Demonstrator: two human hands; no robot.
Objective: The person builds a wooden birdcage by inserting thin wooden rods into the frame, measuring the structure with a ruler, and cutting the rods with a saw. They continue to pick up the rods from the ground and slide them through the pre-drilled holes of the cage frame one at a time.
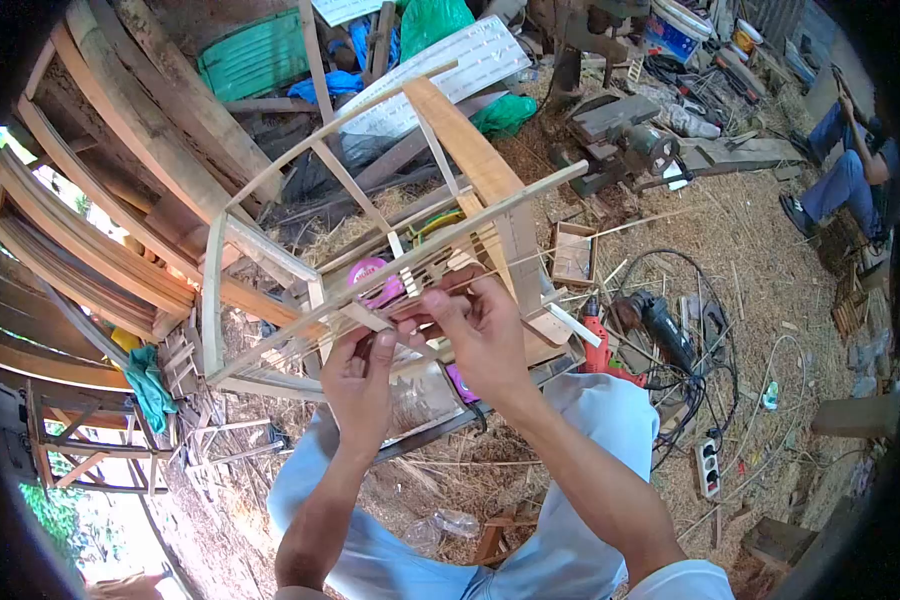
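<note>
Both my hands are raised close together in front of the wooden frame [515, 240], above my knees. My left hand [362, 375] pinches the end of a thin wooden strip [366, 317]. Beside it, my right hand [485, 335] has its fingers closed around a thin piece between thumb and fingers; what exactly it is stays too small to tell. A pink round object [373, 280] lies behind the hands, within the frame. Long thin slats of the frame run diagonally behind my fingers.
On the right, a red drill [597, 345], a dark power tool [668, 335] with cables and a power strip [708, 468] lie on the shavings. A seated person [850, 170] is at the far right. Curved wooden pieces [100, 250] stand at the left.
</note>
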